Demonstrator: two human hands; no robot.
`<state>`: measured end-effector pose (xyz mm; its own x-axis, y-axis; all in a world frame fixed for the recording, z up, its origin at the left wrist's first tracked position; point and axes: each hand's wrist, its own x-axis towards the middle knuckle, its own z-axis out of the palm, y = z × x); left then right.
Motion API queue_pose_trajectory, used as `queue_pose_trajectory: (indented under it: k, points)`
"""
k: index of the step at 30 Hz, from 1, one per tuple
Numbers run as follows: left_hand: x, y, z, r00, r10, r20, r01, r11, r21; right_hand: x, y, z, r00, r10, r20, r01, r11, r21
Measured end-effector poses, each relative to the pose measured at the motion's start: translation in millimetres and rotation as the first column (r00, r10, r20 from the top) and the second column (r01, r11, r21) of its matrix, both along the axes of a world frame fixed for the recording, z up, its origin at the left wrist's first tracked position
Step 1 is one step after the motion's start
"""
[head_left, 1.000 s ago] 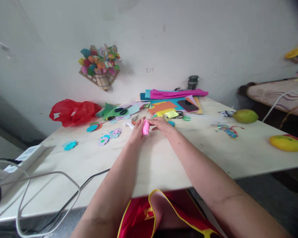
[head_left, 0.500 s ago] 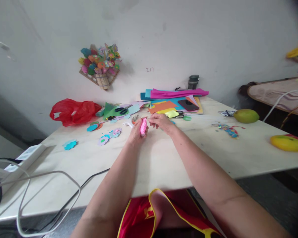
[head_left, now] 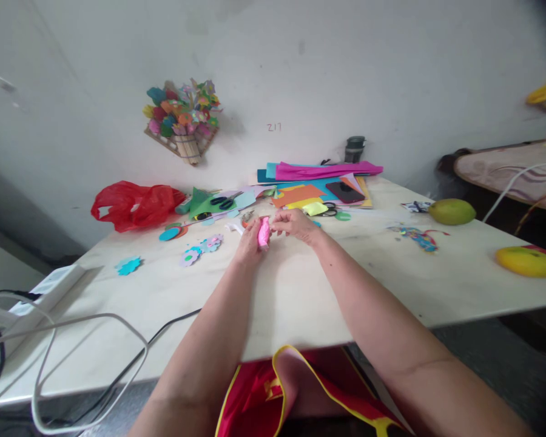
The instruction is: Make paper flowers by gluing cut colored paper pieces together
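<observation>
My left hand point(head_left: 249, 241) is closed around a small shiny pink packet point(head_left: 264, 232), held upright above the middle of the table. My right hand point(head_left: 295, 224) is beside it, thumb and fingers pinched together at the packet's right edge. What lies between those fingertips is too small to tell. Layered paper flowers point(head_left: 190, 256) in lilac and blue lie left of my left hand, with a blue scalloped paper shape point(head_left: 129, 266) farther left. Just behind my right hand is a yellow packet point(head_left: 315, 209), next to black-handled scissors point(head_left: 330, 209).
Coloured paper sheets point(head_left: 298, 195), a phone point(head_left: 344, 192) and a second pair of scissors point(head_left: 225, 201) lie at the back. A red plastic bag point(head_left: 134, 205) sits back left. Two mangoes point(head_left: 452, 212) are at right. A white cable point(head_left: 113, 315) loops over the front left.
My right hand has come slightly closer to the pink packet, its fingertips now at the packet's edge. The left hand still holds the packet, turned slightly.
</observation>
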<state>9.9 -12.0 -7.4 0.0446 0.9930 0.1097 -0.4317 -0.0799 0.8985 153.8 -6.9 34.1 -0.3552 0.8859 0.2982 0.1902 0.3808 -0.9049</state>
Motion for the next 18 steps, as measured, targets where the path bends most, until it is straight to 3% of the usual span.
queue_pose_trajectory:
  k: [11, 18]
  points:
    - [-1, 12, -12.1, 0.996, 0.079, -0.053, -0.074, 0.993, 0.089, -4, 5, -6.1, 0.999, -0.035, 0.01, 0.035, 0.999, -0.009]
    - [0, 10, -8.6, 0.979, 0.171, -0.107, -0.155, 0.978, 0.142, -5, 16, -14.5, 0.99, -0.105, 0.093, 0.097, 0.992, 0.083]
